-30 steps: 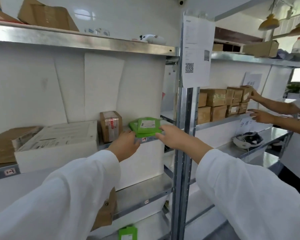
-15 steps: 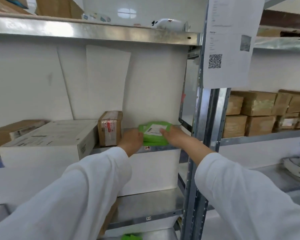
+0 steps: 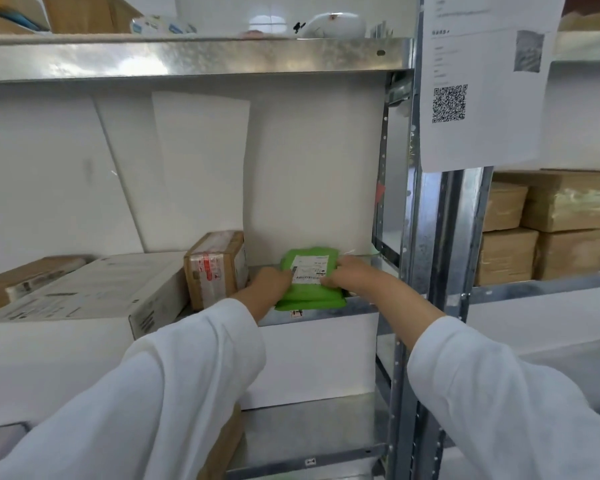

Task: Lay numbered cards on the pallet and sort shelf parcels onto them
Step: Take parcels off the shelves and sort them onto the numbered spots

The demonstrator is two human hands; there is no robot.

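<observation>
While both arms in soft white sleeves (image 3: 174, 393) reach forward and a little up, the left hand (image 3: 269, 284) and the right hand (image 3: 352, 275) close on the two sides of the green parcels (image 3: 309, 296), fingers curled over the edges. These soft, flat plastic bags lie stacked between the hands at the front edge of the shiny metal shelf (image 3: 326, 311), the top one with a white paper label (image 3: 309, 270). Just left stands a small taped cardboard box (image 3: 215, 268), and behind are smooth white boards (image 3: 309, 168).
</observation>
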